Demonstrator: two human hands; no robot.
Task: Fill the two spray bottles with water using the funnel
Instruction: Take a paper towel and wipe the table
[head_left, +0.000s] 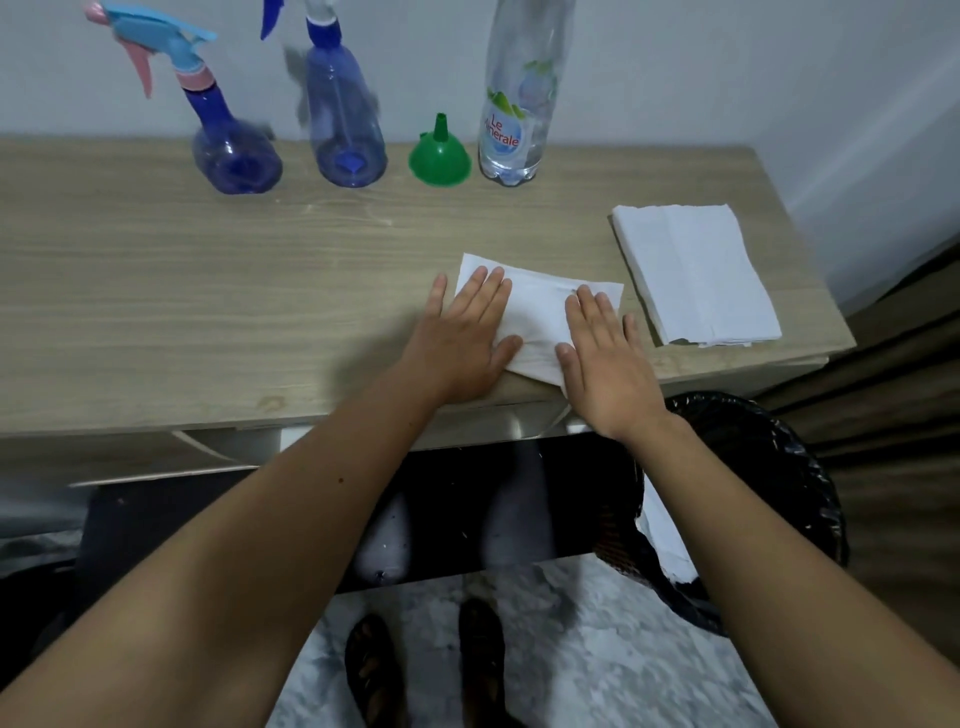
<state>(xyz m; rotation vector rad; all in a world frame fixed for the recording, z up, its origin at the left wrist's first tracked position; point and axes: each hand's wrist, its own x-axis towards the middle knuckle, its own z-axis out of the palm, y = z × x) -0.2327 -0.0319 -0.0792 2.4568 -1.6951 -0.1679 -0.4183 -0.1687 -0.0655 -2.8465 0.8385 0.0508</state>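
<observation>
Two blue spray bottles stand along the back of the wooden table (156, 291). The left spray bottle (234, 150) has a light blue and pink trigger head. The second spray bottle (345, 130) carries a blue and white head. A green funnel (440, 158) sits upside down beside them, spout up. To its right is a clear Le Minerale water bottle (514, 109). My left hand (462, 332) and my right hand (605, 358) lie flat, fingers straight, pressing a white tissue (540, 312) near the table's front edge.
A stack of folded white tissues (696, 275) lies at the table's right end. A bin with a black liner (779, 483) stands on the floor under the right corner, with white paper inside. A white wall runs behind the table. My sandalled feet show below.
</observation>
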